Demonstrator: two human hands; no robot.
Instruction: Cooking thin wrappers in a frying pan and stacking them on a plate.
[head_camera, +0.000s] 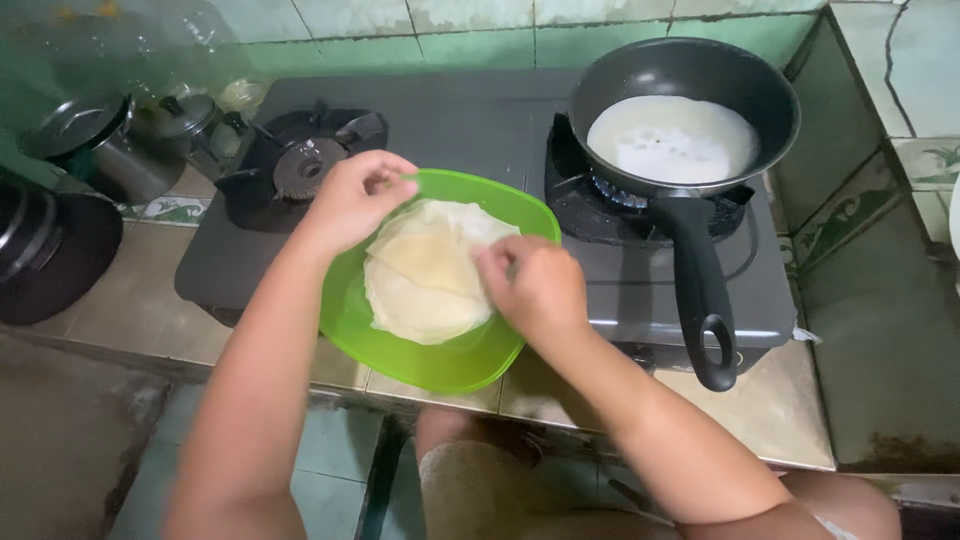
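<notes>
Gas stove (470, 130) fills upper mid frame. Black pan (700, 85) w/ white batter on burner, upper right. Green plate (400, 350) at center, overlapping stove front edge, holds stacked thin crepes (425, 290). Left hand (350, 200) pinches top crepe's far edge; right hand (535, 285) fingers closed, gripping its right edge.

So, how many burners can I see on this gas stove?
2. The left burner is bare, just behind the left hand. The right burner sits mostly hidden under the black frying pan.
</notes>
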